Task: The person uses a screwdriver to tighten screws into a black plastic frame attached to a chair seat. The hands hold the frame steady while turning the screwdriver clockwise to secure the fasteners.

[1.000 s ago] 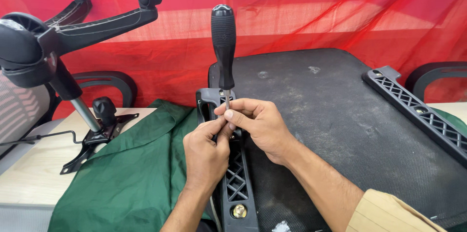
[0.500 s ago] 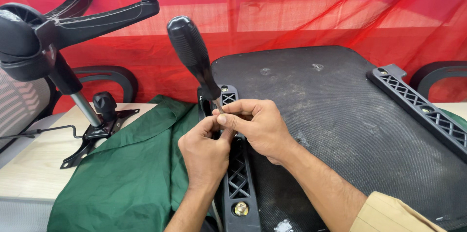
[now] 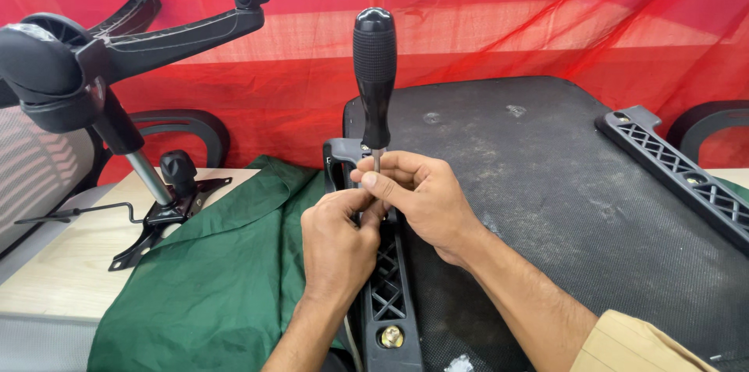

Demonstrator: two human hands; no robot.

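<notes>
Nearest to us, at the bottom of the view, we see the black plastic bracket [image 3: 388, 294], a latticed bar with a brass-coloured bolt [image 3: 391, 336] seated near its lower end. The bracket lies along the left edge of the upturned chair seat [image 3: 562, 208], its long axis running away from us.

Just above that, both hands meet at the upper end of the bracket. Our left hand [image 3: 339, 243] comes up from below; its grip is closed, thumb and forefinger pinched about the lower part of the screwdriver [image 3: 375, 75] shank, where the tip meets the bracket. Our right hand [image 3: 421, 196] enters from the lower right, its fingers curled round the same shank just below the handle. Both hands hold the shank; neither holds the handle. We cannot tell what fastener lies under the tip, as the fingers cover it.

The governing relation: the screwdriver stands nearly upright, its long axis rising from the two grips, with the black handle wholly above and free of both hands. The two hands are equally close to the shank, the left lower, the right higher.

To the left, a green cloth [image 3: 211, 286] lies on the bench [image 3: 55, 278]. Farther left stands an inverted chair base [image 3: 117, 52]. Behind everything hangs a red sheet [image 3: 499, 21].
</notes>
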